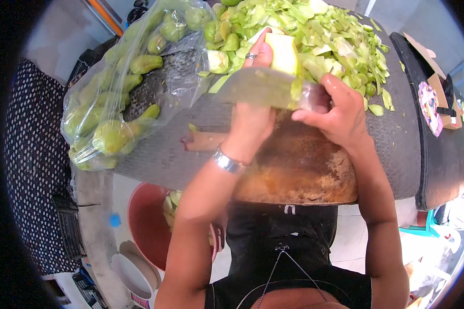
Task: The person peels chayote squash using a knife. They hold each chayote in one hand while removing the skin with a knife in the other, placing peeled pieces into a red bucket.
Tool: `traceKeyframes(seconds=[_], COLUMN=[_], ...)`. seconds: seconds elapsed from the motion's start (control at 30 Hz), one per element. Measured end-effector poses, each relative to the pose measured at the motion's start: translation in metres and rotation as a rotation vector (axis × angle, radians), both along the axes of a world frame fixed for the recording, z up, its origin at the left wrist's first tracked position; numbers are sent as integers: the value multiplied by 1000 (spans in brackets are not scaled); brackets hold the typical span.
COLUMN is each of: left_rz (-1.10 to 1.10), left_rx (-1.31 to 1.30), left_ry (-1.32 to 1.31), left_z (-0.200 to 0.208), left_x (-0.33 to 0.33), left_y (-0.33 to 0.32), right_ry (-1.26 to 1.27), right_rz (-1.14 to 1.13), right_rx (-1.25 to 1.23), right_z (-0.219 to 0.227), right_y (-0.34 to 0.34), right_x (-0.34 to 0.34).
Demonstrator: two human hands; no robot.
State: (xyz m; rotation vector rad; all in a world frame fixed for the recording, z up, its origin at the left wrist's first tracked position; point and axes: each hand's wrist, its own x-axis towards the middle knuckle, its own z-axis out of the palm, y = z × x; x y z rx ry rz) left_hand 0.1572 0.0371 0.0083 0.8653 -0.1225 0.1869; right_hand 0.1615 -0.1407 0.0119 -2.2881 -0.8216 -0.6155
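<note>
My left hand [251, 116] is closed round a peeled piece of pale green fruit [282, 51], thumb or finger along its side, above the cutting board. My right hand [345, 110] grips a wide-bladed knife [260, 85], whose blurred blade passes across in front of my left hand near the fruit. A strip of green peel hangs by the blade. Below both hands lies a worn brown wooden cutting board [304, 172] at the table's near edge. Left of it is a piece with a wooden handle [206, 140], partly hidden by my left wrist.
A heap of green peelings [340, 46] covers the far side of the dark textured table [397, 149]. Whole green fruits fill a clear plastic bag [108, 113] at left. A red tub [144, 226] holding pale pieces stands below, beside a white bucket [131, 273]. An open cardboard box [446, 103] sits right.
</note>
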Motion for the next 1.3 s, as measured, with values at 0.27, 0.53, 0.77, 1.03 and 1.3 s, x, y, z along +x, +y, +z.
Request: traceKeyframes(seconds=[0.27,0.53,0.77,1.03,1.3], left_rz=[-50,-128,-105,-414,-80], left_rx=[13,-16,29,-193,-174], left_ry=[25,76,80,50,307], left_z=[-2,1,-2,-2,-19], left_x=[3,1,3,8,12], left_y=[5,8,8,17,13], right_ry=[-3,47,137,554,430], right_rz=[67,48,77,-430,-117], right_rx=[8,63,48,193,154], right_z=[6,10,10,-14,8], right_y=[-3,-10,-10,-58,-1], right_x=[-3,-1,0,60,-8])
